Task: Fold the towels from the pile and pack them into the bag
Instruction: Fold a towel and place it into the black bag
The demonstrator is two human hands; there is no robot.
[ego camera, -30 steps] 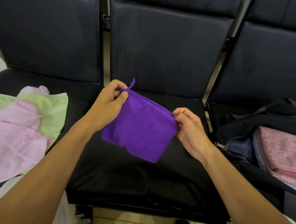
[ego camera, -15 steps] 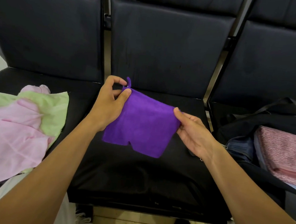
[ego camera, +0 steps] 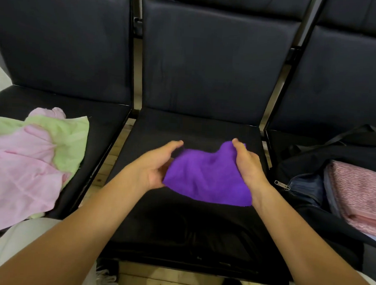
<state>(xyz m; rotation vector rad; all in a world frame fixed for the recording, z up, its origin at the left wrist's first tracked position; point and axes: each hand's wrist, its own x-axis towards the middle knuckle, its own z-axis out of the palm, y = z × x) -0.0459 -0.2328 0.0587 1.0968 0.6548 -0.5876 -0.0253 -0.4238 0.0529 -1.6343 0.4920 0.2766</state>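
Both hands, left (ego camera: 154, 169) and right (ego camera: 248, 167), clasped the small purple cloth towel (ego camera: 204, 178) above the black padded seat (ego camera: 178, 229). Crumpled pink-and-green towels (ego camera: 29, 155) lay left; the open dark bag (ego camera: 306, 187) stood right.

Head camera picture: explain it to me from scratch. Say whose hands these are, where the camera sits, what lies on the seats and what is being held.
There is no machine here. The camera is worn on a person's head and looks forward and down, so the two bare arms reaching in from the bottom are that person's own.

In front is a row of dark padded seats. The left hand and the right hand hold a small purple towel between them, just above the middle seat. Whether it touches the seat is unclear, and the hands are slightly blurred.

On the left seat lies a loose pile of pink and light green towels. On the right seat sits an open dark bag with a folded pink towel already inside.
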